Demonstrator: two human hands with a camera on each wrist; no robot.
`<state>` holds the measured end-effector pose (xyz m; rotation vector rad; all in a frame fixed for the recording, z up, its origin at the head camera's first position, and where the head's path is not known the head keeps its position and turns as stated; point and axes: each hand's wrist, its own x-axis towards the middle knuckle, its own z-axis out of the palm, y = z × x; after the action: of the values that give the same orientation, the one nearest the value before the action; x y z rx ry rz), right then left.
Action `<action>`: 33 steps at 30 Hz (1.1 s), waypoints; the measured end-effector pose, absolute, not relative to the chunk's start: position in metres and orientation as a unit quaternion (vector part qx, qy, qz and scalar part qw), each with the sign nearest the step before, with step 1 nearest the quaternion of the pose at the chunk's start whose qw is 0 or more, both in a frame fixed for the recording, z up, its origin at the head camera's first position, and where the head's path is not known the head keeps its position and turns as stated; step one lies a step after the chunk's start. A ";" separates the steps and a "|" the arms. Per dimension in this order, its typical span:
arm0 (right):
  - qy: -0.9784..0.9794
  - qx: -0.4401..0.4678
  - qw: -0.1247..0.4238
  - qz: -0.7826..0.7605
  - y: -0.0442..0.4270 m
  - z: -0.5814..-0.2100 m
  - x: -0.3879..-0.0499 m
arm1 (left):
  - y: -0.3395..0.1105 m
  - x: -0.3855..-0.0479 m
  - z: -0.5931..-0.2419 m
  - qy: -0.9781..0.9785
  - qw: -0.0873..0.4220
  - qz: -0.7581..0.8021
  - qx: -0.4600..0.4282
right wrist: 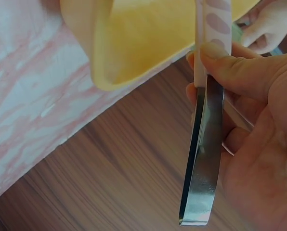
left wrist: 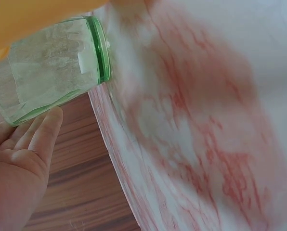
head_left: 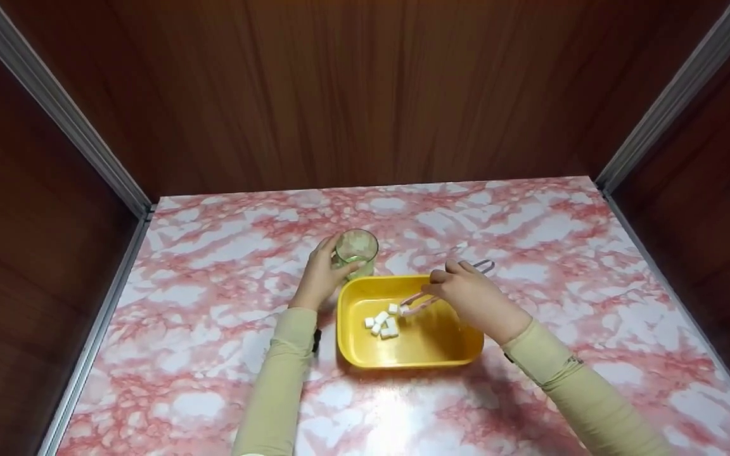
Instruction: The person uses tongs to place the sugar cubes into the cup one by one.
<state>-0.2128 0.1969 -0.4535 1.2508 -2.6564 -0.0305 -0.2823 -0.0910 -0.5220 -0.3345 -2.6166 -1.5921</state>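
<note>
My left hand [head_left: 322, 275] holds a green-tinted drinking glass [head_left: 357, 244], thumb at the near side and fingers at its left. In the left wrist view, a small white piece [left wrist: 88, 62] shows inside the glass [left wrist: 47, 67], near its base. My right hand [head_left: 476, 301] pinches a pair of metal tongs [right wrist: 206, 159] with pale pink patterned arms. Their tips reach into a yellow plastic tub [head_left: 416, 365], at a white cube [head_left: 403, 309]; whether they grip it firmly is hard to see. Several more white cubes [head_left: 389, 330] lie loose on the tub's left side.
A red-and-white marbled tabletop [head_left: 213, 354] lies under everything. Behind it rises a dark wood panel [head_left: 365, 95], with more panels and grey metal rails [head_left: 656, 95] at both sides. The glass stands just behind the tub's back left corner.
</note>
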 end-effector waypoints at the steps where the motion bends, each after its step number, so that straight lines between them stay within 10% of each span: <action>1: -0.899 0.426 0.106 -0.010 0.197 -0.452 -0.213 | -0.091 -0.282 -0.522 -0.849 0.030 -0.516 -0.109; 33: -0.905 0.405 0.128 0.009 0.182 -0.414 -0.235 | -0.091 -0.282 -0.522 -0.852 0.040 -0.509 -0.111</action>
<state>-0.2346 0.1824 -0.4140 1.1791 -2.6328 0.0256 -0.2823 -0.0909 -0.5218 -0.3415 -2.6123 -1.5603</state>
